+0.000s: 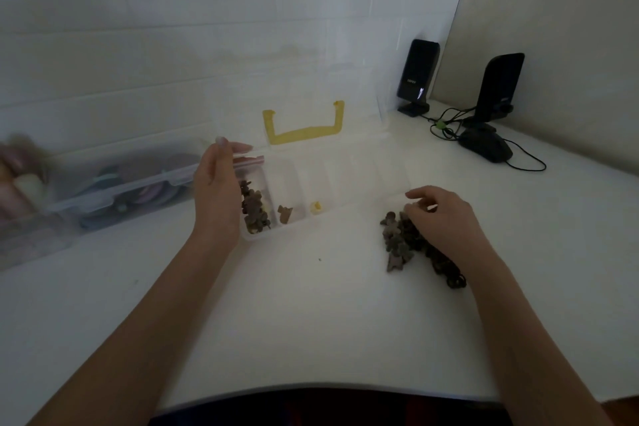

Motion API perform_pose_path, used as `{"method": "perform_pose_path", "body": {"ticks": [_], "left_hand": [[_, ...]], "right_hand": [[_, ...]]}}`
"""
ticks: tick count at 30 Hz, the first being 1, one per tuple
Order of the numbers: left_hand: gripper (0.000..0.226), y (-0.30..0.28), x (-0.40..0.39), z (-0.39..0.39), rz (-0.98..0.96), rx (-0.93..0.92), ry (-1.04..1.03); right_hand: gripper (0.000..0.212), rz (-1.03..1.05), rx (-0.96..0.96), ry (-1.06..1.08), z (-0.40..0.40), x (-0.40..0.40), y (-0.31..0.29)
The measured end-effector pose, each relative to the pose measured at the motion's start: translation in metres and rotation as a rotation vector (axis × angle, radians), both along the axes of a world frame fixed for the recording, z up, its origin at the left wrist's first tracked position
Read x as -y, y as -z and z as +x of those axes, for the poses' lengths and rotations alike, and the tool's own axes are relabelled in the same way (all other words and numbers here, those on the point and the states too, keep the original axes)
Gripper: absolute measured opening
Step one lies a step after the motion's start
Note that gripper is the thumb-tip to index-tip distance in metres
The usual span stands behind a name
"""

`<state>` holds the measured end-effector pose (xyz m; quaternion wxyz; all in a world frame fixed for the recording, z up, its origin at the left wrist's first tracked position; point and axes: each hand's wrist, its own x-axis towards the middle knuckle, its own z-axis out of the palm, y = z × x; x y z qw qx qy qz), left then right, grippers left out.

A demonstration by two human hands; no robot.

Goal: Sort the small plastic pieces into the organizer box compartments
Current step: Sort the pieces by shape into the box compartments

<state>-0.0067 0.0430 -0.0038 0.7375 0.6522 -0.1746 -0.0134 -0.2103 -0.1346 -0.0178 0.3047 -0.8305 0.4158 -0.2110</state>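
Note:
A clear organizer box lies open on the white table, its lid with a yellow handle leaning against the wall. Its leftmost compartment holds several dark pieces. The one beside it holds a brown piece, and the third a yellow piece. My left hand rests at the box's left end with straight fingers near its back edge. A pile of dark pieces lies on the table right of the box. My right hand sits on that pile with curled fingers; whether it pinches a piece is unclear.
A clear storage bin with coloured items stands at the left against the wall. Two black speakers, a black mouse and cables sit at the back right. The table's front edge is near my body.

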Motion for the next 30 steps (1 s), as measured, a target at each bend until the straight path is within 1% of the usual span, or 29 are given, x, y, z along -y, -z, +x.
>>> {"method": "perform_pose_path", "body": {"ticks": [3, 6, 8, 13, 18, 20, 22, 24, 26, 28, 30], "left_hand": [[0.04, -0.001, 0.001, -0.001, -0.022, -0.011, 0.012], [0.04, 0.0, 0.001, 0.0, -0.034, -0.02, 0.013], [0.04, 0.0, 0.002, 0.0, -0.031, -0.019, 0.01], [0.04, 0.001, 0.002, 0.0, -0.035, -0.021, 0.008], [0.04, 0.0, 0.001, -0.001, -0.037, -0.025, 0.015], [0.04, -0.001, 0.002, -0.002, -0.037, -0.035, 0.012], [0.039, -0.001, 0.002, -0.002, -0.041, -0.046, 0.011], [0.04, -0.001, 0.002, -0.002, -0.038, -0.05, 0.009], [0.04, -0.001, 0.002, -0.002, -0.033, -0.051, 0.008], [0.041, 0.0, 0.002, -0.001, -0.03, -0.05, 0.013], [0.041, 0.0, 0.001, -0.001, -0.023, -0.055, 0.021]], "right_hand": [[0.022, 0.109, 0.056, -0.085, -0.001, -0.001, -0.004], [0.021, 0.161, 0.124, -0.155, 0.001, -0.006, -0.007], [0.019, 0.174, 0.173, -0.172, 0.001, -0.008, -0.008], [0.01, 0.291, 0.309, -0.21, -0.002, -0.01, -0.013], [0.011, 0.424, 0.38, -0.208, -0.002, -0.01, -0.014], [0.013, 0.415, 0.414, -0.165, 0.0, -0.01, -0.014], [0.016, 0.364, 0.414, -0.127, 0.002, -0.01, -0.014], [0.019, 0.341, 0.413, -0.129, 0.001, -0.01, -0.015], [0.022, 0.359, 0.438, -0.156, 0.0, -0.011, -0.016], [0.02, 0.397, 0.473, -0.199, -0.001, -0.013, -0.017], [0.018, 0.449, 0.543, -0.235, -0.001, -0.014, -0.019]]}}
